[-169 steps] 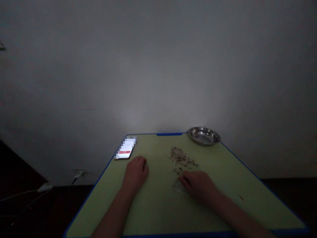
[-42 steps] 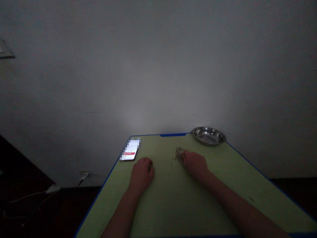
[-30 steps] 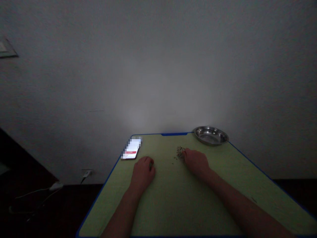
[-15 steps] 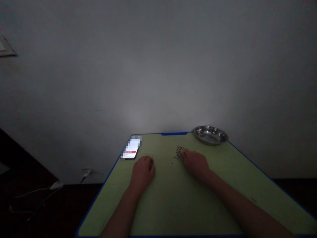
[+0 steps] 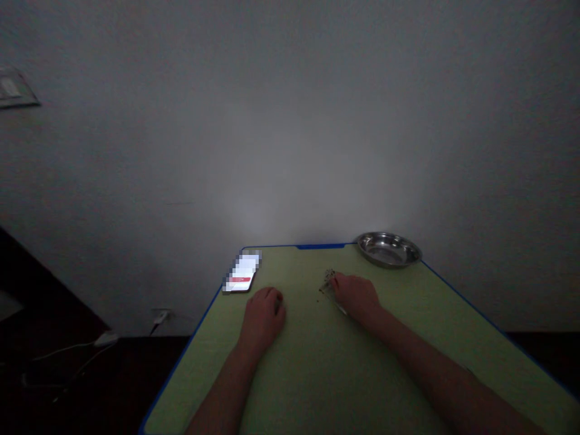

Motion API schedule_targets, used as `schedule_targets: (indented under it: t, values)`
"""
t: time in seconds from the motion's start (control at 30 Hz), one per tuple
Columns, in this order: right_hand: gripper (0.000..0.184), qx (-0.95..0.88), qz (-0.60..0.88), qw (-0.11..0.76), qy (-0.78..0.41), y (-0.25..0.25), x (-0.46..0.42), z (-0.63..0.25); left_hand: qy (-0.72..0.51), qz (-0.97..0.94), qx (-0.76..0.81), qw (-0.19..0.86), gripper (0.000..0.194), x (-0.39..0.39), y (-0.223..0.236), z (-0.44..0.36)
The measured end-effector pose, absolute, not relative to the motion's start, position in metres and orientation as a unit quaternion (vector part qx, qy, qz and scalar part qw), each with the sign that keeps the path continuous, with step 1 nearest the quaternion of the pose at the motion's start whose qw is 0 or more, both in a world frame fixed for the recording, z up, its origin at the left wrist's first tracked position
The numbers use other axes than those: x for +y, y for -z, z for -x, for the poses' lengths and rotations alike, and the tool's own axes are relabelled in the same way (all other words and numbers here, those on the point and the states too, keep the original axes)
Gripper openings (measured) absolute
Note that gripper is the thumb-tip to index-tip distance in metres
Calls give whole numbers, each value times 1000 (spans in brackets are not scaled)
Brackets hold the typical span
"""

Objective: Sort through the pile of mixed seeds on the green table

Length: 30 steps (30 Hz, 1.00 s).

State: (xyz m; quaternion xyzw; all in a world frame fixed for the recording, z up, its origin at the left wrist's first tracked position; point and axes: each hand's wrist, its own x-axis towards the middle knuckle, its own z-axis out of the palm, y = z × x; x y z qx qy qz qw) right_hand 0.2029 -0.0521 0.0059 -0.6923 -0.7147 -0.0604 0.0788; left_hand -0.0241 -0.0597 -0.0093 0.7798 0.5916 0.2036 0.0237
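Note:
My right hand [image 5: 357, 297] is closed, fingertips down at a small scatter of dark grains [image 5: 330, 275] on the green tabletop [image 5: 299, 374]. A thin pale edge [image 5: 341, 309] shows under that hand; I cannot make out what it belongs to. Some of the grains are hidden behind the fingers. To the left, my left hand [image 5: 263, 315] rests on the table with its fingers curled and the thumb alongside. Between thumb and fingers is a dark gap, and whether anything is inside cannot be seen.
A shallow round steel bowl [image 5: 389, 250] stands at the table's far right corner. At the far left edge lies a phone [image 5: 242, 273] with its screen lit. Behind the table rises a grey wall [image 5: 290, 121]. A white plug [image 5: 161, 316] and cables are low on the left.
The view has shifted slightly. Fewer grains show beside my right hand, and a pale edge has appeared beneath it. My left hand stays in nearly the same place.

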Motion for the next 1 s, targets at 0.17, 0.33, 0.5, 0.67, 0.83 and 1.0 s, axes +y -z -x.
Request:
schedule_targets:
  t: [0.17,0.33,0.5,0.67,0.83,1.0]
  values:
    - [41,-723,684,70,63,-7,-49,-199,-203,-776,597,29,16,-61,8,23]
    - [39,-735,670,72,77,-9,-45,-194,-203,-774,599,30,15,-62,7,23]
    - [39,-738,666,77,81,-9,-38,-188,-210,-775,596,30,15,-60,9,24]
    - [38,-757,645,64,79,-12,-29,-183,-202,-775,598,33,15,-60,9,24]
    - [40,-796,597,46,85,-17,-22,-179,-206,-776,596,31,15,-60,8,24]
    - [40,-832,547,26,88,-19,-19,-172,-223,-771,595,29,15,-59,9,24]
